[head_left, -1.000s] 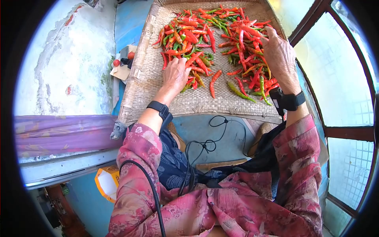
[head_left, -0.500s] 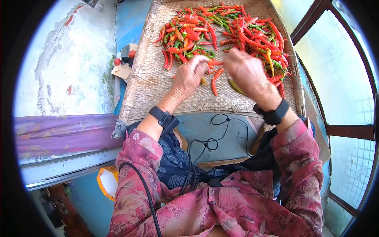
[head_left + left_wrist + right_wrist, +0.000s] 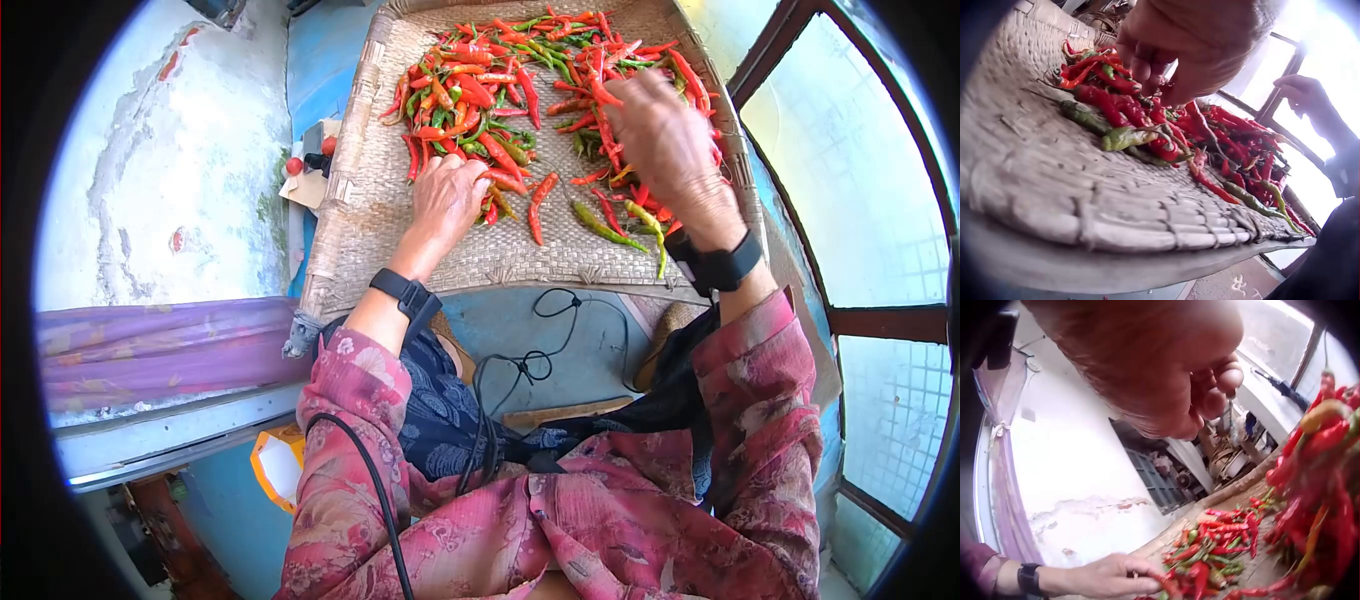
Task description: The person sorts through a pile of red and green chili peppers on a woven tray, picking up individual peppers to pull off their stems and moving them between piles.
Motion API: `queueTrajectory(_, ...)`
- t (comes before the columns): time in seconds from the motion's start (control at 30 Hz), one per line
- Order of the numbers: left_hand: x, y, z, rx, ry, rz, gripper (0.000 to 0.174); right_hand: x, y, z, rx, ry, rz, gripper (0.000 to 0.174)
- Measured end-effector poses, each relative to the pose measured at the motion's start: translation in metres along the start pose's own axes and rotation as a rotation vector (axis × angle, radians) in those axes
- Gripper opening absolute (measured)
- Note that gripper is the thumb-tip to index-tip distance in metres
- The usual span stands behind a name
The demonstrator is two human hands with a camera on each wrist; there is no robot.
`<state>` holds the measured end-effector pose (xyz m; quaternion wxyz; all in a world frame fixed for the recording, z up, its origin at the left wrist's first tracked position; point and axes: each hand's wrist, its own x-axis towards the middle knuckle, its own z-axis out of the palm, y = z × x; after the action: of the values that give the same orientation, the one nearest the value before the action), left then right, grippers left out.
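Note:
Red, green and orange chili peppers lie in two heaps in a woven tray (image 3: 340, 235). My left hand (image 3: 447, 200) is at the near edge of the left heap (image 3: 460, 95). In the right wrist view its thumb and fingers pinch a red chili pepper (image 3: 1167, 584). My right hand (image 3: 670, 150), blurred, is raised over the right heap (image 3: 690, 75). Its fingers (image 3: 1216, 403) are loosely bent, with no pepper seen between them. A red chili pepper (image 3: 541, 208) and a green one (image 3: 608, 228) lie between the heaps, toward the near edge.
Windows (image 3: 850, 170) stand close on the right, a peeling wall (image 3: 150, 150) on the left. Beyond the tray's left rim sit small items with a red ball (image 3: 294, 166). A black cable (image 3: 535, 368) hangs below the tray, and an orange box (image 3: 278, 467) stands lower left.
My right hand came from the right heap to beside the left hand, then moved back over the right heap. The left hand lifted slightly toward me, then returned to the left heap.

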<state>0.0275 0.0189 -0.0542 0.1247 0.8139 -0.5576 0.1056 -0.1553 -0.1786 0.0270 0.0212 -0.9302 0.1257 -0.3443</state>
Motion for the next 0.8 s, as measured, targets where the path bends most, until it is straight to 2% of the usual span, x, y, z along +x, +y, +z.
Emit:
queueTrajectory(0.1,0.001,0.024,-0.020,-0.114,0.063,-0.001,0.015,-0.020,-0.026,0.023,0.301,-0.054,-0.165,0.015)
queueTrajectory(0.17,0.003,0.035,-0.024,-0.199,0.209,0.148,0.019,-0.032,-0.044,0.035,0.393,-0.241,-0.010,0.017)
queueTrajectory(0.2,0.003,0.039,-0.022,-0.215,0.242,0.177,0.021,-0.036,-0.048,0.042,0.493,-0.180,-0.048,0.020)
queueTrajectory(0.23,0.002,0.042,-0.023,-0.215,0.244,0.172,0.021,-0.036,-0.052,0.049,0.475,-0.278,0.004,0.020)
queueTrajectory(0.3,0.001,0.045,-0.026,-0.278,0.239,0.195,0.020,-0.038,-0.054,0.049,0.562,-0.336,0.084,0.018)
queueTrajectory(0.37,0.001,0.037,-0.028,-0.279,0.212,0.175,0.022,-0.040,-0.041,0.062,0.487,-0.229,-0.039,0.016)
queueTrajectory(0.43,0.003,0.023,-0.033,-0.376,0.085,-0.005,0.022,-0.030,-0.030,0.050,0.286,-0.227,0.012,0.016)
queueTrajectory(0.47,0.000,0.011,-0.032,-0.311,-0.002,-0.066,0.024,-0.022,-0.021,0.043,0.245,-0.159,0.007,0.016)
queueTrajectory(0.5,-0.006,-0.001,-0.029,-0.311,-0.003,-0.067,0.024,-0.015,-0.010,0.034,0.202,-0.093,0.003,0.016)
queueTrajectory(0.57,-0.016,-0.016,-0.024,-0.097,-0.166,-0.006,0.032,-0.001,0.005,0.012,0.136,-0.005,0.083,0.017)
queueTrajectory(0.6,-0.018,-0.013,-0.030,-0.079,-0.289,-0.047,0.040,0.003,0.014,0.005,0.083,0.018,0.128,0.018)
queueTrajectory(0.7,-0.025,-0.011,-0.022,-0.149,-0.230,-0.013,0.043,0.009,0.040,-0.004,-0.114,-0.017,0.233,0.023)
queueTrajectory(0.73,-0.025,-0.010,-0.020,-0.149,-0.231,-0.008,0.043,0.006,0.044,-0.001,-0.167,0.033,0.247,0.026)
queueTrajectory(0.8,-0.022,-0.007,-0.018,-0.113,-0.325,-0.106,0.041,0.005,0.043,-0.001,-0.223,0.087,0.260,0.029)
